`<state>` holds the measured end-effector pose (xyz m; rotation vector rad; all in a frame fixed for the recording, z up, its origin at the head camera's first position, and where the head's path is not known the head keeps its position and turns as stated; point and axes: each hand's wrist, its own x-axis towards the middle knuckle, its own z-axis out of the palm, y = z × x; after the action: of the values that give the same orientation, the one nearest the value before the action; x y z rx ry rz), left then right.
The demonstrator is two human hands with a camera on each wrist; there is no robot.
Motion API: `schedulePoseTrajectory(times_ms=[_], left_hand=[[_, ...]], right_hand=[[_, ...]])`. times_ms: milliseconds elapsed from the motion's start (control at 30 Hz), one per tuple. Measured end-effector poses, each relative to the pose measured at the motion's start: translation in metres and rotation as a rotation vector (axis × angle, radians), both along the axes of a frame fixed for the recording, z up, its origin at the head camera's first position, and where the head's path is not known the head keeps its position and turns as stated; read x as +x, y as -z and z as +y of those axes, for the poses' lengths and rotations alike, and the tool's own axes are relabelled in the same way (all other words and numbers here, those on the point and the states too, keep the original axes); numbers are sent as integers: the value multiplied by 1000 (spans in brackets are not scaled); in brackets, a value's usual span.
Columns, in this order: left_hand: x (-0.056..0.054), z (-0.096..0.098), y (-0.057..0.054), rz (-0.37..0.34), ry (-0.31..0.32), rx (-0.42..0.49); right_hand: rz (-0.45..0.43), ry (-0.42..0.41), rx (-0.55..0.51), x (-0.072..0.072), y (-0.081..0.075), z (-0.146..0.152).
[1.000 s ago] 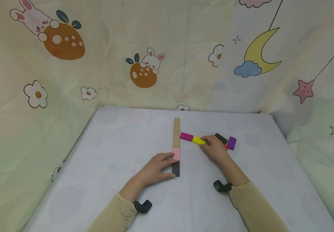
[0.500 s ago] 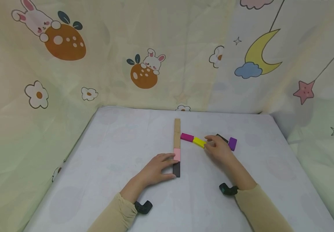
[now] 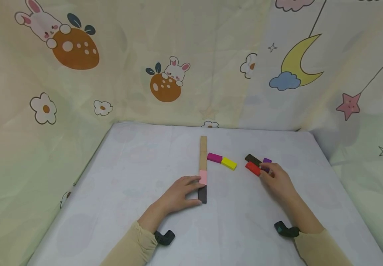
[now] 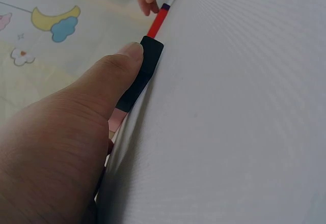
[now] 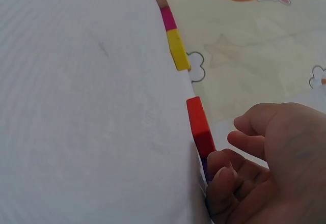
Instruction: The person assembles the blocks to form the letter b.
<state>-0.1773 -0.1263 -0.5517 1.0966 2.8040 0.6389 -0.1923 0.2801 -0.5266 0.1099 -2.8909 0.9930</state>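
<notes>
A row of blocks runs away from me at mid-table in the head view: a black block, a pink block and two wooden blocks. My left hand rests along its left side, fingers on the pink and black blocks, thumb at the black one's near end. A magenta block and a yellow block slant off the row's right side. My right hand has bent fingers beside a red block and partly covers a purple block. Nothing is visibly held in it.
Another dark block lies just behind the red one. The white-covered table meets printed cloth walls at the back and sides. A black wrist device sits at my left cuff, another at my right.
My right hand has moved right, away from the yellow block, past the red block to the purple one. The red block now shows fully. My left hand has stayed in place.
</notes>
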Motion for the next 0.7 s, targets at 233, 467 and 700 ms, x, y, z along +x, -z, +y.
schedulePoseTrajectory(times_ms=[233,467,700], left_hand=[[0,0,1,4,5,10],[-1,-1,2,28,8,18],[0,0,0,23,8,18]], right_hand=[[37,-21,0,3,4,5],[27,-71,21,5,2,1],[-1,-73,35,6,1,0]])
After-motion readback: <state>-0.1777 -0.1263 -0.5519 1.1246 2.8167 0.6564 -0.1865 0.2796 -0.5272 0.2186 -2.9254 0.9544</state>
